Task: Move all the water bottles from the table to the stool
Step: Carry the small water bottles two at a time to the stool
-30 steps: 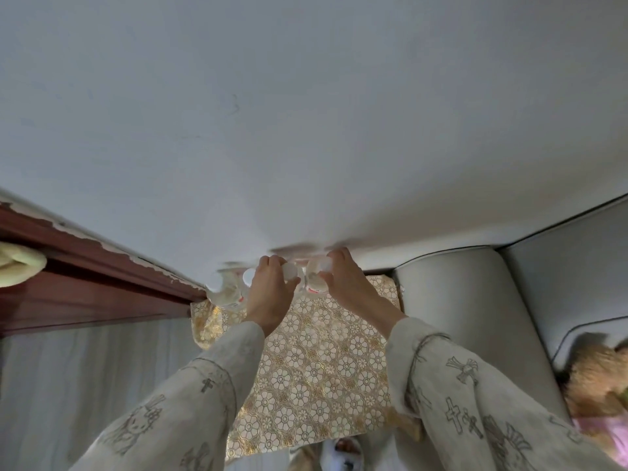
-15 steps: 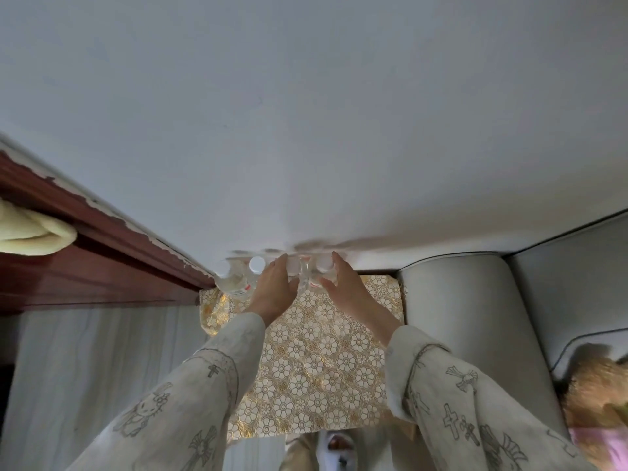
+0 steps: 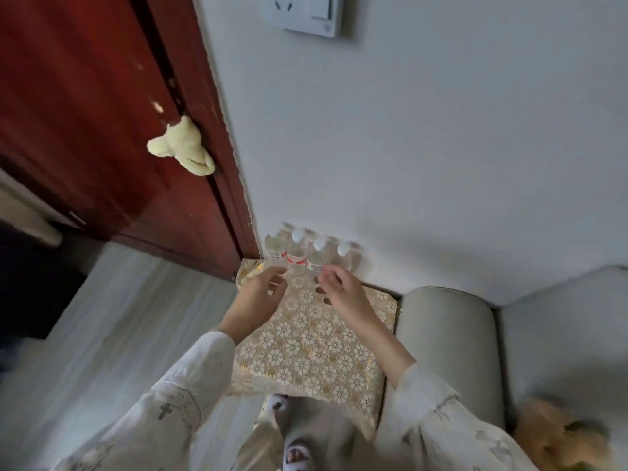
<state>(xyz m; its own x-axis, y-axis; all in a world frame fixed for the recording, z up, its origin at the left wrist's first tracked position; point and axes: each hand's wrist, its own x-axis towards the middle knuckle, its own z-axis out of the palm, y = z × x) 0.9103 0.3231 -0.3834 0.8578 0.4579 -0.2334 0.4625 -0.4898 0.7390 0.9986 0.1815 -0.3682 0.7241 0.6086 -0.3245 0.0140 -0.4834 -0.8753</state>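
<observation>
Several clear water bottles (image 3: 307,254) with white caps and red labels stand in a row at the far edge of the stool (image 3: 319,341), against the wall. The stool wears a gold floral cover. My left hand (image 3: 260,300) hovers just in front of the leftmost bottles, fingers apart, holding nothing. My right hand (image 3: 339,290) is beside it, fingers loosely curled and empty, a little short of the bottles. Neither hand touches a bottle.
A dark red door (image 3: 102,130) with a pale yellow cloth (image 3: 185,149) on its handle stands at the left. A grey sofa arm (image 3: 448,341) borders the stool on the right. A socket and switch plate (image 3: 304,13) is on the wall above. A plush toy (image 3: 564,436) lies at bottom right.
Both hands have let go of the bottles and drawn back toward me. The view has tilted, now showing the door and the wall plate.
</observation>
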